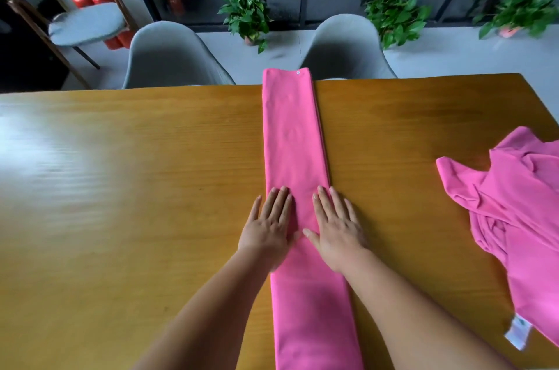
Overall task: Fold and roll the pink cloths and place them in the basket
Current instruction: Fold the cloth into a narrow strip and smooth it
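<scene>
A pink cloth (pixel 293 133), folded into a long narrow strip, runs down the middle of the wooden table (pixel 121 188) from its far edge to the near edge. My left hand (pixel 269 224) lies flat on the strip's left side with straight fingers. My right hand (pixel 337 230) presses flat on its right side, partly on the table. A second pink cloth (pixel 514 212) lies crumpled at the table's right edge, a white label at its near corner. No basket is in view.
Two grey chairs (pixel 172 57) (pixel 344 48) stand behind the table's far edge, a third at the back left. Potted plants (pixel 248 12) line the floor by the glass wall. Red fire extinguishers stand at the back left.
</scene>
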The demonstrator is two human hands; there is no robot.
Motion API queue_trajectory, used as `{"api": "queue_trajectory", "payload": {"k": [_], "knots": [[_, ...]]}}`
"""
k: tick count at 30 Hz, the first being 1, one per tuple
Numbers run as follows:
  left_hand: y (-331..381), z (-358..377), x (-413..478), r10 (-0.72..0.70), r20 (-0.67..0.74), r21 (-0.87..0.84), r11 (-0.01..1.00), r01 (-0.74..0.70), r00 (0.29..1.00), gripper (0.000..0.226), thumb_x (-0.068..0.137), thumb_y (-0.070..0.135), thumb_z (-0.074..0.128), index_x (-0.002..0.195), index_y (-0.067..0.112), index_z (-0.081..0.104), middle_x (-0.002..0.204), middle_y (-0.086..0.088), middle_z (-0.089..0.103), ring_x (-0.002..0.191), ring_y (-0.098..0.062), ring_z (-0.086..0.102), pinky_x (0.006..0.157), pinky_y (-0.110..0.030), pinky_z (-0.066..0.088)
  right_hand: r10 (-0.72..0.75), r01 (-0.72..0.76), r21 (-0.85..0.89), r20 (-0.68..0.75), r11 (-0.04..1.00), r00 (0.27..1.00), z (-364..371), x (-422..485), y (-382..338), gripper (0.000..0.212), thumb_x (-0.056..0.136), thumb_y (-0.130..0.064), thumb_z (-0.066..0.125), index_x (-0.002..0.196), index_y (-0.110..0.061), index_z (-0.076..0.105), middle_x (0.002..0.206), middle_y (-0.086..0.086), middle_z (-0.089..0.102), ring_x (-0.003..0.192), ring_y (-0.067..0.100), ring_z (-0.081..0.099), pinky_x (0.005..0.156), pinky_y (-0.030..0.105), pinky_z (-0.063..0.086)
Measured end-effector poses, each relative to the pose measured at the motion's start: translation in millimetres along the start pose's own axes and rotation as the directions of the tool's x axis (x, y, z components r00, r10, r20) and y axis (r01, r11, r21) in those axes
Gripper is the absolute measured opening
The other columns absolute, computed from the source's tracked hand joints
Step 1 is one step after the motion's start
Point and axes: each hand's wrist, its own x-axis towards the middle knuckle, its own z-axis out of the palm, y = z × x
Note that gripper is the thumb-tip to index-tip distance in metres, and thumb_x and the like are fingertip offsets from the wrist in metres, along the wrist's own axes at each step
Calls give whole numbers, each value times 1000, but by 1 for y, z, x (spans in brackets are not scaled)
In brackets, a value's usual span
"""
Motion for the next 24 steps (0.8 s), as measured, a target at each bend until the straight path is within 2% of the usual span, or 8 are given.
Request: {"api": "queue_trajectory", "payload": {"k": [3, 6, 11, 14, 16, 19, 22, 24], "knots": [[5, -10, -11, 33, -63, -16, 999, -34, 997, 77, 109, 54, 20, 167, 12, -8, 173, -8, -19, 160, -25, -21, 131, -50, 1, -12, 15, 33, -99, 999, 995, -13, -14, -6, 79, 107, -57, 28, 167, -14, -1, 174, 3, -17, 159, 19, -20, 131, 47, 4], [25, 13, -61, 101, -177, -115, 986, -122, 979, 75, 108, 47, 33, 168, 8, 10, 176, -11, 1, 163, -27, -5, 130, -49, 16, -60, 81, 94, -212, 992, 975, 15, -76, -17, 79, 105, -53, 39, 167, -12, 12, 176, 6, -3, 162, 20, -3, 129, 49, 19], [39, 63, -118, 138, -163, -126, 979, -159, 977, 80, 109, 61, 36, 168, 11, 14, 177, -7, 4, 163, -26, 1, 128, -52, 19, -60, 76, 116, -135, 990, 989, 67, -130, -18, 88, 101, -66, 42, 166, -12, 18, 176, 5, 3, 162, 22, 7, 124, 52, 25], [33, 59, -100, 134, -124, -71, 987, -143, 983, 82, 109, 66, 23, 168, 12, 4, 176, -5, -6, 162, -24, -9, 129, -51, 11, -61, 67, 58, -105, 996, 993, 63, -112, -15, 88, 103, -69, 30, 167, -11, 12, 176, 6, -3, 162, 22, 1, 126, 52, 17], [29, 50, -86, 118, -71, -15, 993, -120, 990, 82, 109, 67, 14, 167, 12, -5, 175, -5, -16, 160, -23, -20, 129, -51, 4, -51, 52, 18, -55, 998, 997, 51, -99, -13, 89, 102, -71, 16, 167, -12, 0, 174, 5, -18, 161, 20, -13, 127, 51, 8], [34, 30, -83, 88, 9, 42, 995, -88, 996, 82, 106, 60, 17, 166, 12, -14, 172, -8, -25, 158, -26, -27, 130, -51, -3, -48, 48, -6, -11, 999, 999, 33, -96, -14, 87, 101, -67, 10, 164, -14, -17, 169, 3, -32, 156, 18, -30, 129, 49, -2], [48, 31, -111, 120, -68, -16, 993, -121, 991, 80, 106, 57, 27, 168, 11, 5, 176, -10, -3, 163, -30, 2, 130, -51, 12, -59, 71, 59, -188, 996, 980, 31, -127, -16, 81, 105, -58, 29, 167, -13, 1, 175, 4, -11, 161, 19, -10, 129, 46, 7], [56, 54, -145, 171, -92, -34, 984, -175, 981, 81, 104, 58, 36, 168, 12, 14, 175, -8, 7, 161, -30, 16, 128, -50, 21, -132, 146, 59, -204, 987, 970, 54, -163, -12, 81, 105, -55, 37, 167, -13, 9, 176, 5, -5, 162, 21, -1, 128, 47, 11]]}}
